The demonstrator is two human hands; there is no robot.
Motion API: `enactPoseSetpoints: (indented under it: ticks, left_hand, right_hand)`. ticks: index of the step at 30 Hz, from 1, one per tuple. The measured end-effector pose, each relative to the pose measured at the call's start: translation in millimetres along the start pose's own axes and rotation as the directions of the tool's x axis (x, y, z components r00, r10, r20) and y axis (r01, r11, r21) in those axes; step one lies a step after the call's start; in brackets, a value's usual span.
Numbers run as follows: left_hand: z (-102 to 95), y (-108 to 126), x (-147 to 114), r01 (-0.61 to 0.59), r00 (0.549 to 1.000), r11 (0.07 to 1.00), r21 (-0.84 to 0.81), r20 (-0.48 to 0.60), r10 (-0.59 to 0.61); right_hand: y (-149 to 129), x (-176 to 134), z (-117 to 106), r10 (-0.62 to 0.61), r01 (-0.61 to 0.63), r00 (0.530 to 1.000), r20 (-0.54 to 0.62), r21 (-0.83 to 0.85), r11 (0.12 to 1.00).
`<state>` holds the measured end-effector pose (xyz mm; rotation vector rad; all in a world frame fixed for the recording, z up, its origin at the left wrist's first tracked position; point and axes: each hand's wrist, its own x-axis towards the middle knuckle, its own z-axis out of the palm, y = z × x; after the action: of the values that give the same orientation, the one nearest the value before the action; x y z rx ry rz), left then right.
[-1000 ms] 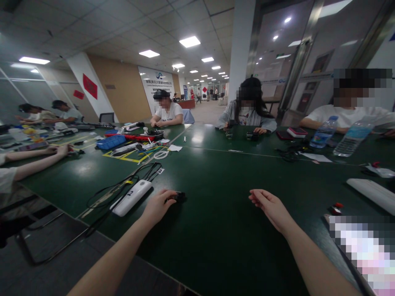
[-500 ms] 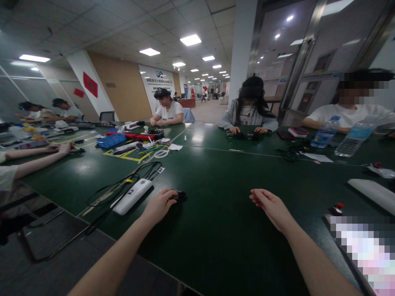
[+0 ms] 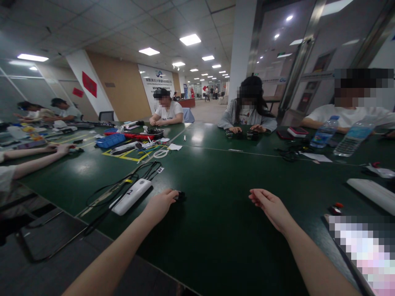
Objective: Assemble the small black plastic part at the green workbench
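Observation:
My left hand [image 3: 161,204] is at the middle of the green table [image 3: 212,230], its fingers closed round a small black object [image 3: 180,196]. Most of that object is covered by the fingers, so its kind does not show. Across a stretch of tabletop, my right hand [image 3: 269,207] is held with its fingers curled and pressed together. Whether anything lies inside those fingers is hidden. To the left of my left hand lies a white power bank [image 3: 132,196] marked 2, with black cables [image 3: 108,187] beside it.
A blue tray [image 3: 110,140] and loose cables lie at the back left. Water bottles [image 3: 324,132] stand at the right. A blurred-out screen [image 3: 361,250] and a long white object [image 3: 372,193] are near my right arm. Several people sit around the table.
Both hands stay almost in place. The thumb of my left hand has shifted slightly against the black object. The view has tilted very little.

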<state>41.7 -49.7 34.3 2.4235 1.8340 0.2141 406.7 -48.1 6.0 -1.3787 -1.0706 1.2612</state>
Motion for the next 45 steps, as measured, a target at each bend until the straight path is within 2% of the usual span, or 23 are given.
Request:
enactPoseSetpoints:
  ticks: [6, 9, 15, 25, 33, 40, 45]
  left_hand:
    - [-2.0, -3.5, 0.7, -0.008, 0.999, 0.998, -0.057, 0.031, 0.009]
    - [4.2, -10.0, 0.0, -0.012, 1.000, 0.992, -0.129, -0.010, 0.011]
    - [17.8, -21.2, 2.3, 0.048, 0.992, 0.978, -0.202, -0.102, -0.070]
    - [20.3, -28.7, 6.8, 0.044, 0.983, 0.970, -0.240, -0.164, -0.085]
    - [22.5, -31.8, 6.5, 0.031, 0.979, 0.922, -0.386, -0.173, -0.106]
    - [16.2, -24.4, 7.5, 0.101, 0.973, 0.913, -0.394, -0.152, -0.173]
    - [15.7, -24.4, 7.1, 0.085, 0.978, 0.909, -0.407, -0.140, -0.154]
  right_hand:
    - [-1.3, -0.4, -0.3, -0.001, 0.001, 1.000, -0.004, -0.002, 1.000]
    - [0.1, 1.0, -0.5, -0.006, 0.006, 1.000, 0.002, 0.001, 1.000]
    - [-2.4, -1.2, 0.4, 0.004, -0.004, 1.000, 0.001, 0.014, 1.000]
    - [-1.4, -0.1, 1.0, 0.012, -0.012, 1.000, 0.001, 0.003, 1.000]
    - [0.0, 0.8, -0.6, 0.002, -0.002, 1.000, 0.008, 0.000, 1.000]
    - [-1.8, -0.2, 1.4, -0.004, 0.004, 1.000, -0.009, -0.002, 1.000]
    - [0.6, 1.6, 0.6, -0.007, 0.007, 1.000, -0.009, -0.001, 1.000]
